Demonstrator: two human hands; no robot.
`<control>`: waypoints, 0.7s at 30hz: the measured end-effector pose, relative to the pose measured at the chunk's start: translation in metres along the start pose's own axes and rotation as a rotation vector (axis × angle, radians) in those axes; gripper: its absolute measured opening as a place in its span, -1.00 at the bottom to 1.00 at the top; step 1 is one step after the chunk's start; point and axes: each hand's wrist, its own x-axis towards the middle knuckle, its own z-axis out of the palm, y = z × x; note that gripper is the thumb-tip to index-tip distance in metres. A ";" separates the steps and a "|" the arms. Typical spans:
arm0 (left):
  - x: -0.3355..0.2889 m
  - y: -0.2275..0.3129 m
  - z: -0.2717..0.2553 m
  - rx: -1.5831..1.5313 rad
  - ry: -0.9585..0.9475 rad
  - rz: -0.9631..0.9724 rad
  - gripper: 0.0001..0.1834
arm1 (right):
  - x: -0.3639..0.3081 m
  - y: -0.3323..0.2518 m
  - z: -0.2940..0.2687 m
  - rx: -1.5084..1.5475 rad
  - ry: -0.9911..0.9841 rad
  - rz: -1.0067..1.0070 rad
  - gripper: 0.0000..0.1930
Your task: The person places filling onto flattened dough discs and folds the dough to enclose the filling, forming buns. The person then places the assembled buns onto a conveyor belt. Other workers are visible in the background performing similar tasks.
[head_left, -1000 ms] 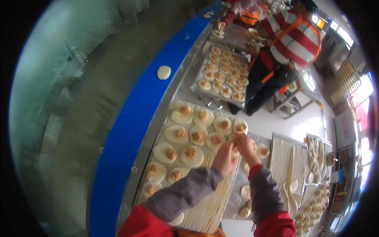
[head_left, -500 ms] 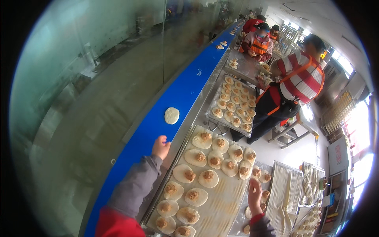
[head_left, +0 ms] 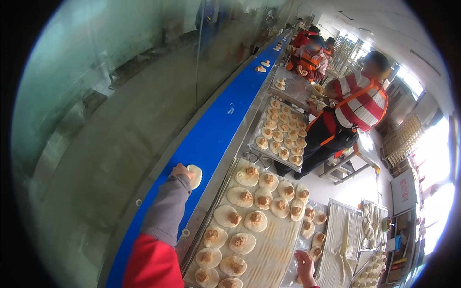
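Note:
Over the blue conveyor belt (head_left: 211,133), my left hand (head_left: 180,171) has its fingers closed at the left edge of a flat, pale dough round (head_left: 194,176). My right hand (head_left: 304,264) is low on the right, fingers apart, beside dough rounds topped with brown filling (head_left: 318,238) on the metal table; whether it touches one I cannot tell. Between my hands lies a lined baking tray (head_left: 276,240) with rows of dough rounds, each bearing a lump of brown filling (head_left: 256,217). The tray's lower right part shows bare liner.
Beyond my tray stands another full tray (head_left: 281,132) of filled rounds. A person in a striped top (head_left: 362,98) stands beside it, with other people farther along the belt. Cloth-covered and dough-laden trays (head_left: 342,230) lie at right. A glass partition (head_left: 144,96) borders the belt's left.
The dough round has come nearer along the belt, and my left hand has moved left onto its edge. My right hand has moved lower, toward the filled rounds on the table.

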 end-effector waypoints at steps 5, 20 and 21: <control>-0.040 -0.046 0.007 0.041 0.143 0.141 -0.43 | -0.001 -0.022 0.003 0.132 -0.054 0.042 -0.78; -0.290 -0.083 -0.033 -0.624 -0.127 0.379 -0.62 | 0.027 -0.101 0.024 0.340 -0.273 -0.022 -0.78; -0.314 -0.072 -0.024 -0.621 -0.099 0.419 -0.71 | 0.024 -0.116 0.032 0.423 -0.339 -0.139 -0.76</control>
